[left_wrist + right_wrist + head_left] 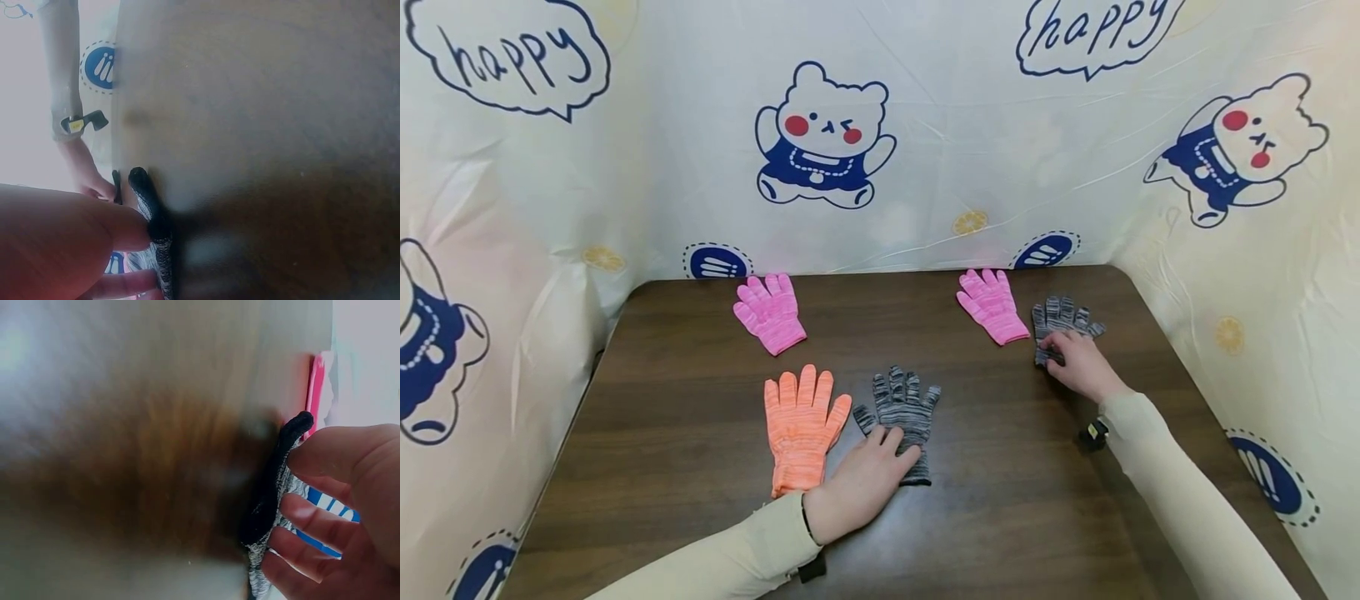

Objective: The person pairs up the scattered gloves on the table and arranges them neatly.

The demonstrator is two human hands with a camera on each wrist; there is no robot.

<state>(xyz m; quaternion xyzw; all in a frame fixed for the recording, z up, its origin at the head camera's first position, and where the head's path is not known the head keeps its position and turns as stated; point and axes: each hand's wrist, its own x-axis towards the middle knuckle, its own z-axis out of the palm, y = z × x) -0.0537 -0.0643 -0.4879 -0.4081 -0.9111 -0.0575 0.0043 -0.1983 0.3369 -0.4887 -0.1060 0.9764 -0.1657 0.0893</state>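
Fingers of my left hand (861, 483) rest on a grey-and-black striped knit glove (904, 414), lying flat with its fingers pointing away from me. In the left wrist view, the thumb touches the dark cuff edge of this glove (161, 259). Farther off on the right, my right hand (1084, 367) touches a second grey striped glove (1060, 315), covering part of its palm. The right wrist view has the thumb and loosely bent fingers against that glove (269, 500). An orange glove (800, 433) lies just left of my left hand, partly behind the forearm.
Two pink gloves lie near the table's back edge, one left of centre (771, 312) and one beside the right grey glove (992, 307). A white sheet (925, 150) with printed bears hangs behind and along both sides of the brown table (685, 433).
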